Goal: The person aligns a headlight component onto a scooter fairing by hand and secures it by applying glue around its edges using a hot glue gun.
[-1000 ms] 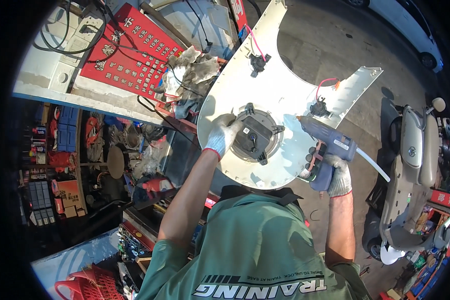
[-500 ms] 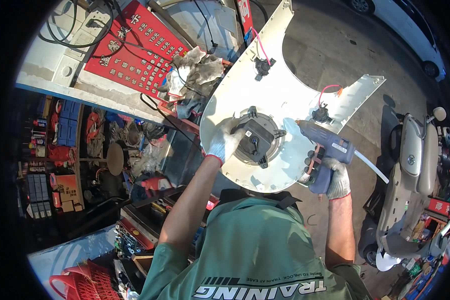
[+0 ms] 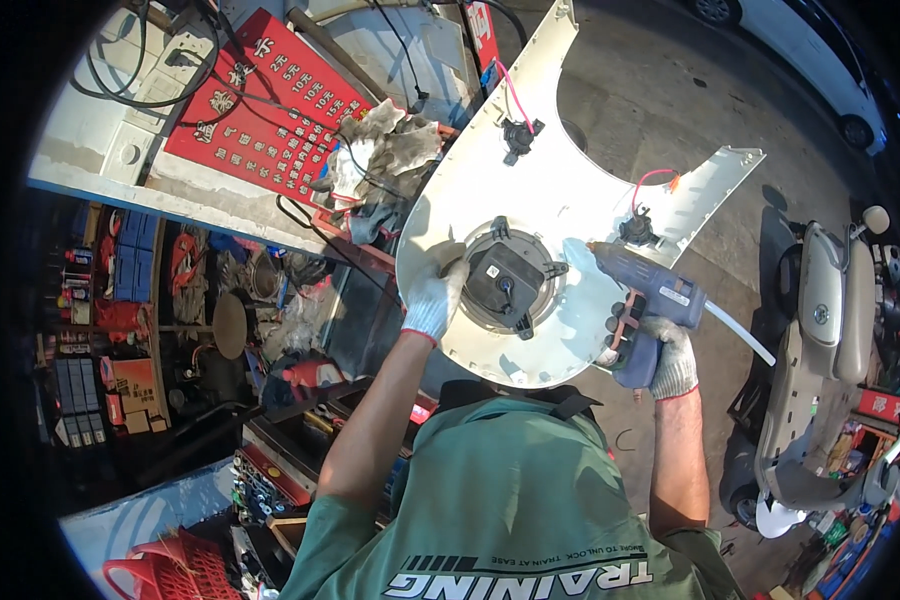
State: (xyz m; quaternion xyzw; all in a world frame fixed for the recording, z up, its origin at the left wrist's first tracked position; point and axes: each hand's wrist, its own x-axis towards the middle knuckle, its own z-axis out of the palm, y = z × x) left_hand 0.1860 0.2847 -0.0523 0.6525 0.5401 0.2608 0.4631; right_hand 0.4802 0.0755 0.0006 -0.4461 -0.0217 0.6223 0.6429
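Head view: a curved cream panel (image 3: 560,210) was held up across the upper middle of the frame, just above the green shirt (image 3: 525,470); at its lower centre a square black unit (image 3: 505,285) was seated inside a round grey rim (image 3: 480,316); nearer its upper edge two smaller black fittings (image 3: 518,138) were set well apart, each with a pink wire (image 3: 511,82) led away from it.

By the left hand (image 3: 435,300), gloved, the panel was touched just beside the rim; whether its edge was gripped, and how far the fingers were closed, could not be told. By the right hand (image 3: 677,360), also gloved, the handle of a blue-grey glue gun (image 3: 655,283) was wrapped with curled fingers; a white stick (image 3: 740,330) was left jutting from its back, and its nozzle (image 3: 598,248) was aimed toward the unit, between it and the right-hand fitting.

All three black parts were already in place, so the placing was judged done; a pale bluish patch (image 3: 576,250) was seen by the nozzle, though glue could not be told from shade; how much gluing was left could not be made out.
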